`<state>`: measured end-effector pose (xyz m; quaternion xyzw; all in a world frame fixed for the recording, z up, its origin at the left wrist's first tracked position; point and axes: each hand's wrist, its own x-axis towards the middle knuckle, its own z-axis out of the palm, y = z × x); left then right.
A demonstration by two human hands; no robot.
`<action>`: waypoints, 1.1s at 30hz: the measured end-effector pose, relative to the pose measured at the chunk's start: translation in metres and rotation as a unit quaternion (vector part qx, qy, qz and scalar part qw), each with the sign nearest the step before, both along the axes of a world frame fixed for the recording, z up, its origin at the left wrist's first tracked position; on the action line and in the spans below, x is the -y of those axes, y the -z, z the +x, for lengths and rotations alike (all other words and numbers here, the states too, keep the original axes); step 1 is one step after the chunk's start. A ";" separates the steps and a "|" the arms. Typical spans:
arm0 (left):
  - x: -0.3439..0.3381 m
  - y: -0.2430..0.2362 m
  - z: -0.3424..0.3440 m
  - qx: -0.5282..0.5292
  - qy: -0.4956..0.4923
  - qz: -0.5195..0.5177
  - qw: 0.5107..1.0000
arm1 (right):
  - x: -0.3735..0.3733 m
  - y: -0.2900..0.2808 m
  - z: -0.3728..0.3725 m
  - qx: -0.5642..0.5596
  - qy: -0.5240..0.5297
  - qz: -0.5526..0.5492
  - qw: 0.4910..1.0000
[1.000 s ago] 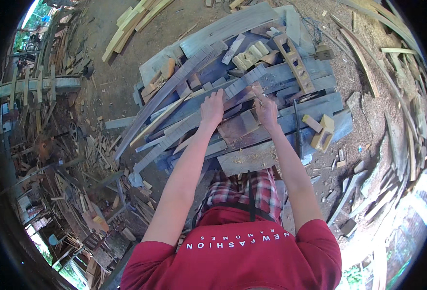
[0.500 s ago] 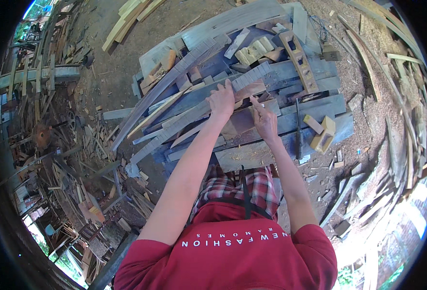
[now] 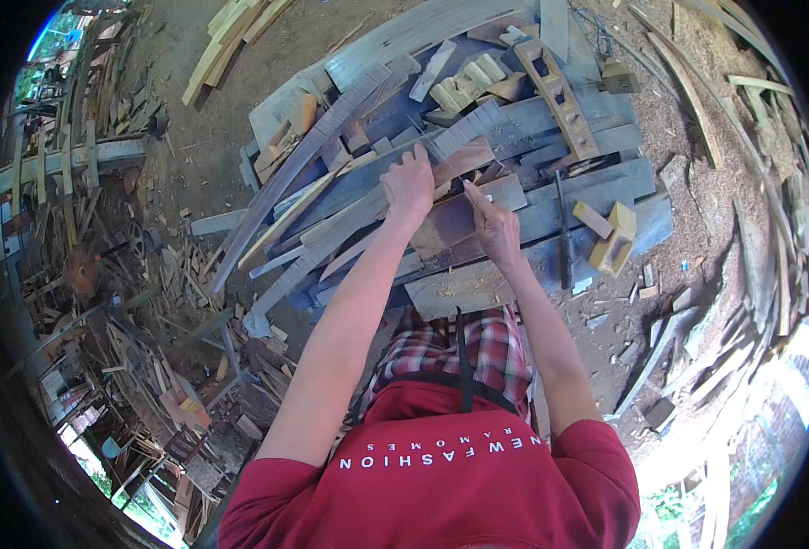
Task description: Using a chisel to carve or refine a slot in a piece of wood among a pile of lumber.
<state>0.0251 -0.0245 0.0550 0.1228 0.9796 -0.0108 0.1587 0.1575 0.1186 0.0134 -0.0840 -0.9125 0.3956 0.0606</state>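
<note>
Head view. Across the worktop (image 3: 620, 190) of grey planks: ridged strip (image 3: 469, 134) of wood, slantwise, long axis from near left to far right. Looks like one length, bent a little by the lens; middle covered by left hand (image 3: 409, 188), so continuity unproven.

Key relation: strip directly beneath left hand, clearly the nearer of the two hands. Far ridged end just past left fingers, ahead and to the right. From right hand (image 3: 496, 227), same end ahead and slightly left, across a reddish-brown piece (image 3: 464, 157); no contact visible there.

State of hands: left with fingers bent and close together over the strip. Cannot tell firm pinch from plain resting. Right with index finger reaching forward and left, others folded in, over the edge of a broad brown board (image 3: 446, 222). Cannot tell anything held; too small to settle.

Around: curved strip (image 3: 308, 165) left of the ridged one, roughly alongside. Dark bar (image 3: 564, 229) right of right hand, apart. Just right of bar, pale block (image 3: 613, 242). Farther off, slotted timber (image 3: 557, 101).
</note>
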 end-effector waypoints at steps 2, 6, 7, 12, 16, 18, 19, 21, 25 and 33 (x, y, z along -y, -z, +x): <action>-0.001 0.000 0.000 -0.020 0.015 0.015 1.000 | -0.001 0.002 -0.001 -0.006 0.000 -0.005 1.000; -0.003 0.006 -0.009 -0.015 0.043 0.039 0.998 | -0.002 0.005 -0.002 0.003 0.021 -0.008 1.000; -0.003 0.007 -0.008 -0.015 0.044 0.039 0.998 | -0.003 0.008 -0.001 -0.005 0.020 -0.009 1.000; -0.009 0.008 -0.006 0.028 0.010 0.048 0.998 | -0.005 0.018 0.006 -0.026 0.023 -0.013 0.999; -0.011 0.010 -0.014 0.048 0.011 0.044 0.998 | -0.004 0.017 -0.003 0.006 0.013 -0.005 1.000; -0.013 0.011 -0.015 0.073 -0.029 0.026 0.997 | -0.006 0.018 -0.007 0.022 0.010 -0.002 1.000; -0.015 0.011 -0.014 0.076 -0.025 0.025 0.996 | -0.008 0.019 -0.007 0.026 0.004 0.000 1.000; -0.017 0.012 -0.013 0.061 -0.020 0.034 0.997 | -0.010 0.019 -0.007 0.032 0.001 0.002 0.999; -0.011 0.013 -0.019 0.057 -0.013 0.034 0.998 | -0.009 0.012 0.004 0.023 0.000 0.003 1.000; -0.018 0.009 -0.014 0.058 -0.012 0.017 0.998 | -0.004 0.012 -0.013 0.054 -0.001 0.016 0.998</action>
